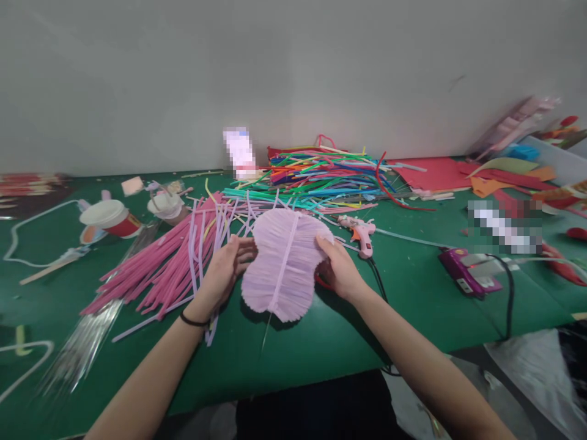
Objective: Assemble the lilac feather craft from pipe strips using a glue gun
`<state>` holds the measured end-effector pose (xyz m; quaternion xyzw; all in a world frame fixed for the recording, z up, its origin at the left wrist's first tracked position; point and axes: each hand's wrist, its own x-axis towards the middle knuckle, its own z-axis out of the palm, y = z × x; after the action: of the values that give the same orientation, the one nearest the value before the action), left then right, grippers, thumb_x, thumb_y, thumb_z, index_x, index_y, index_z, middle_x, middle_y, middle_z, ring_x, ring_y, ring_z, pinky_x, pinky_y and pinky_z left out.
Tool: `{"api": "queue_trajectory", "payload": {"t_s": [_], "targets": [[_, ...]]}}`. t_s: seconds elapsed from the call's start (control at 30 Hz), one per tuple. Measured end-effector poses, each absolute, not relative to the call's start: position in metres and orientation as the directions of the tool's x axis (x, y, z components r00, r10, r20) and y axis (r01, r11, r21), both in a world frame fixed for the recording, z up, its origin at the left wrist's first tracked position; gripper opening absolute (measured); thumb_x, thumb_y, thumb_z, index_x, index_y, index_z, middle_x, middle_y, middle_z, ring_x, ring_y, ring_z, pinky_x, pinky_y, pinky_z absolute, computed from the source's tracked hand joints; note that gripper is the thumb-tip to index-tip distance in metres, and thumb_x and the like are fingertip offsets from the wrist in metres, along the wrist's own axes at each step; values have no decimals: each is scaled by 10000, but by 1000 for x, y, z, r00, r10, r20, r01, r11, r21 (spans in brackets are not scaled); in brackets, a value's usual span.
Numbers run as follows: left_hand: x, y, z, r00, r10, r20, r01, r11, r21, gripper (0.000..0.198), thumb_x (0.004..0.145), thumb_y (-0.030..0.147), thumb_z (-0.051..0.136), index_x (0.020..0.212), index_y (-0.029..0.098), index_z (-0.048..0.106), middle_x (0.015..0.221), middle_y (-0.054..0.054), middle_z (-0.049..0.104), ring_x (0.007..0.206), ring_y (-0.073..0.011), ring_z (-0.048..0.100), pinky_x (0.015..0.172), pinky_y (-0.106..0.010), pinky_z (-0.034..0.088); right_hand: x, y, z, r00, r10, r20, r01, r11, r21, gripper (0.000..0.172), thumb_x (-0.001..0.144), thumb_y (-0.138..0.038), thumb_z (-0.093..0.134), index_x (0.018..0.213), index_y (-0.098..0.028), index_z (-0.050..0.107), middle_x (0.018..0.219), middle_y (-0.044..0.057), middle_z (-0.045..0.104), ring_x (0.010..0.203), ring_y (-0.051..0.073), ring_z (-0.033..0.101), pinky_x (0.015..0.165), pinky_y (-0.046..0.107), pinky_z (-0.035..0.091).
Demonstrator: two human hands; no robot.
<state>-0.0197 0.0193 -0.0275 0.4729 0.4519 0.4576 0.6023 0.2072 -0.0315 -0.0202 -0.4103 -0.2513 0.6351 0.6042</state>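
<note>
A lilac pipe-cleaner petal [298,269], wavy-edged and ribbed, is held just above the table in front of me. A paler rib runs down its middle, and a thin wire stem sticks out below. My right hand [342,266] is closed on its right edge, thumb on top and fingers partly hidden beneath. On the opposite side my left hand [224,266], with a dark band at the wrist, has its curled fingers at the left edge; their tips are partly hidden. Loose lilac pipe cleaners [197,244] lie beside and under my left hand.
Pink pipe cleaners [160,269] and thin wires [87,336] lie left on the green table [321,360]. Behind is a multicoloured pile [316,171]. A pink glue gun [364,235] lies right, near a purple power strip [468,272] with cables. Cups [126,226] stand left.
</note>
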Motion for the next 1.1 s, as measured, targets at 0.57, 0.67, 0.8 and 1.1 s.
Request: {"api": "queue_trajectory", "payload": {"t_s": [0.57,0.67,0.8,1.1], "targets": [[0,-8,-11,309,921,-236,-124,285,951,500,682,423,858,1072,132,741,921,-117,792,865,-310,748,783,-378,591,200,-42,-24,75,759,647,646,457,-611,108,871,-327,685,968,-284,707,1260,79,585,1304,301,449,1113,559,356],[3,-11,-11,307,929,-208,-70,240,968,465,696,445,842,1036,142,753,904,-112,789,872,-307,738,767,-366,583,201,-42,-21,113,761,639,622,447,-643,62,904,-289,636,903,-274,696,1212,71,614,1295,285,456,1110,545,360],[2,-10,-13,293,937,-191,31,191,981,392,715,481,810,923,152,766,797,-87,770,785,-292,718,661,-338,560,208,-41,-11,199,746,636,527,466,-711,85,940,-286,575,921,-273,656,1051,55,675,1163,252,564,1078,517,397],[1,-11,-12,288,943,-167,142,131,981,326,738,479,778,786,159,738,727,-54,726,632,-211,643,539,-273,480,202,-52,5,140,838,527,110,516,-850,101,988,-346,481,940,-270,526,1024,44,714,1147,233,617,1034,484,444]]}}
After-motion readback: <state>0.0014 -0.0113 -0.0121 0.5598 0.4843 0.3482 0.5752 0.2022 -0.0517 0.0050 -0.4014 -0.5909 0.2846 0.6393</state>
